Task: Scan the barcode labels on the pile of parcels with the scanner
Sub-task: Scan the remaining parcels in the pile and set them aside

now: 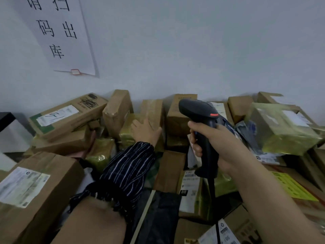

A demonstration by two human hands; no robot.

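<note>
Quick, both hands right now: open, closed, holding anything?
Left hand: open, fingers straight, against an upright cardboard parcel in the pile.
Right hand: closed around the handle of the black scanner.

scanner [200,111] black, red-orange strip on the head. sleeve [126,166] dark navy with thin white stripes. parcels [52,199] mostly brown cardboard, white labels [22,185] with dark print. several wrapped in yellow-green tape [288,143]. one bright yellow sticker [295,189]. black bag [161,213] up front. wall [193,50] pale grey-blue. paper sign [58,32] white, black characters, red-edged tab [75,71] at bottom.
</note>
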